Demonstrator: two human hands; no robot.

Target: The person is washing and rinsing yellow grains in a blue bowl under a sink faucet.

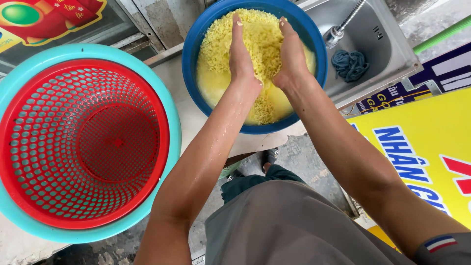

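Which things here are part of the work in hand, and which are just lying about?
In use: left hand, right hand, yellow grains, blue basin.
Lying about: red strainer basket in teal basin, blue cloth, steel sink, green hose.

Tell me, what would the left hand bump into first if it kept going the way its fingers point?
Probably the far wall of the blue basin. The left hand points across the yellow grains toward that rim, though depth is hard to judge.

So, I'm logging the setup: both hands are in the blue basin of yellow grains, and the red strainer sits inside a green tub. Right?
Not quite. The head view shows the red strainer nested in a turquoise tub, not green. Both the left hand and right hand are in the blue basin of yellow grains.
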